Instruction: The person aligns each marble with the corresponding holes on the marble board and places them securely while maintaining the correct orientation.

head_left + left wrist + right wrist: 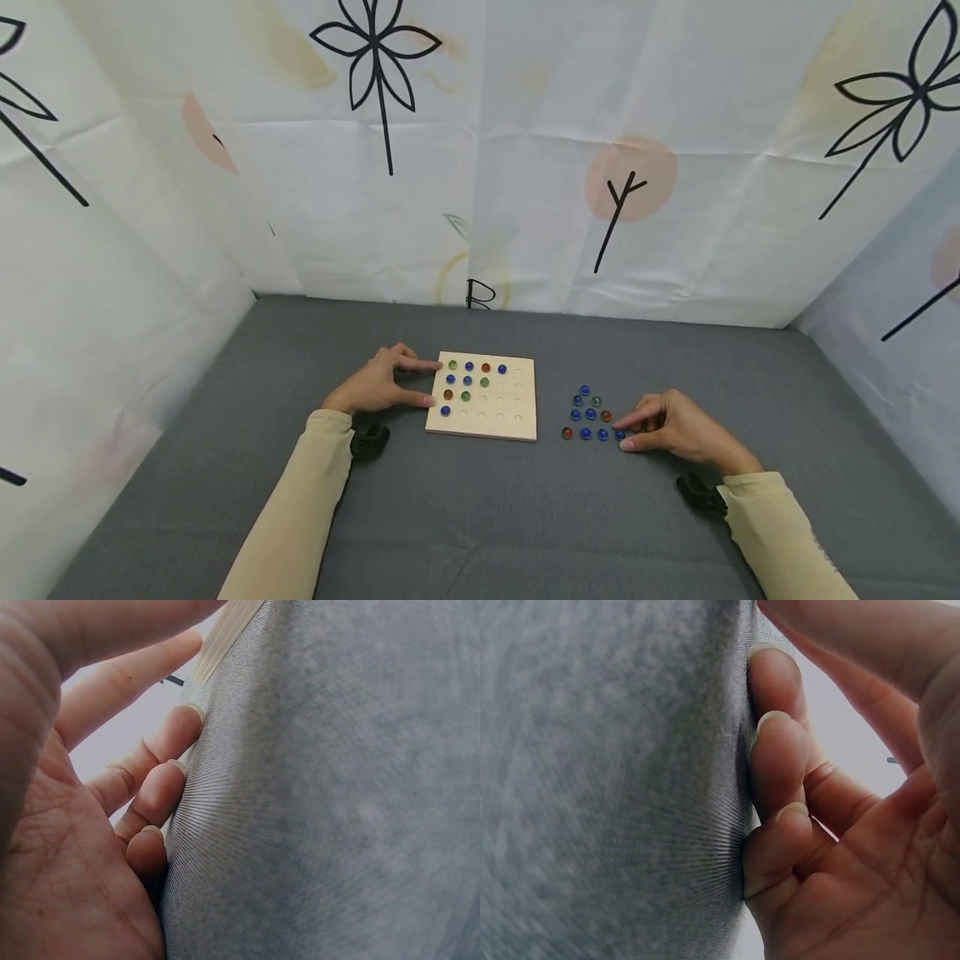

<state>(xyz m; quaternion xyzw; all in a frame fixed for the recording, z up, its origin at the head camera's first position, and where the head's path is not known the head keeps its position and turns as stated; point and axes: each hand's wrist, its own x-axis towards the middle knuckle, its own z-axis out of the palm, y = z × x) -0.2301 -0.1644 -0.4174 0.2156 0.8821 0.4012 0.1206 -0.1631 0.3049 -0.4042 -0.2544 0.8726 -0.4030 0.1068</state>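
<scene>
A pale wooden board (491,423) with rows of round hollows lies on the grey cloth. Blue, green and reddish-brown marbles sit in its left and upper hollows; hollows at the lower right are bare. My left hand (384,383) touches the board's left edge with extended thumb and index finger, the other fingers resting on the cloth. To the right of the board, several loose marbles (590,413) lie in a group. At that group's right end, my right hand (678,429) pinches a blue marble (620,435) between thumb and index finger. The right wrist view hides that marble.
Grey cloth (480,517) covers the table. A white printed fabric (525,225) stands behind it and along both sides. Each wrist carries a black device, the left one (370,442) near the board and the right one (701,495) below the hand.
</scene>
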